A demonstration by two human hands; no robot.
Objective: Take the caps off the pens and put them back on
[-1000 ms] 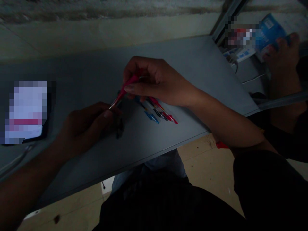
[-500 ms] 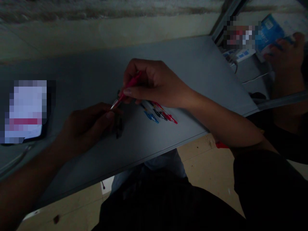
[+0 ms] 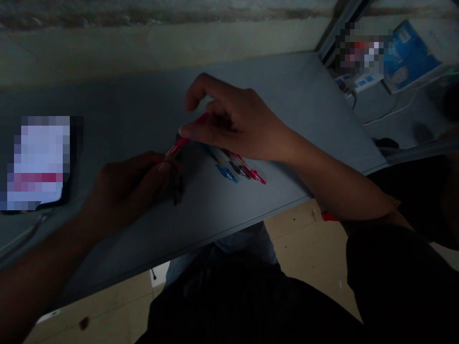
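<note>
A red pen (image 3: 183, 141) slants between my two hands above the grey table. My left hand (image 3: 134, 184) pinches its lower, clear end between thumb and fingers. On the pen's red upper part rests the thumb of my right hand (image 3: 233, 119); the index finger is raised off it, and the other fingers curl behind. Just below my right hand lie a blue pen (image 3: 226, 173), a black pen (image 3: 239, 169) and a red-capped pen (image 3: 256, 177), side by side. A dark object (image 3: 178, 188), too dim to make out, lies beside my left fingertips.
A lit phone (image 3: 39, 160), blurred out, lies on the left of the table (image 3: 229, 210), with a cable (image 3: 25, 236) below it. A wall runs along the back. Past a metal frame on the right are a blue-and-white packet (image 3: 412, 55) and a white cord (image 3: 394, 112).
My right index finger has lifted off the red pen, while the thumb has slid slightly up and left. The other person's hand at the right has left the blue packet.
</note>
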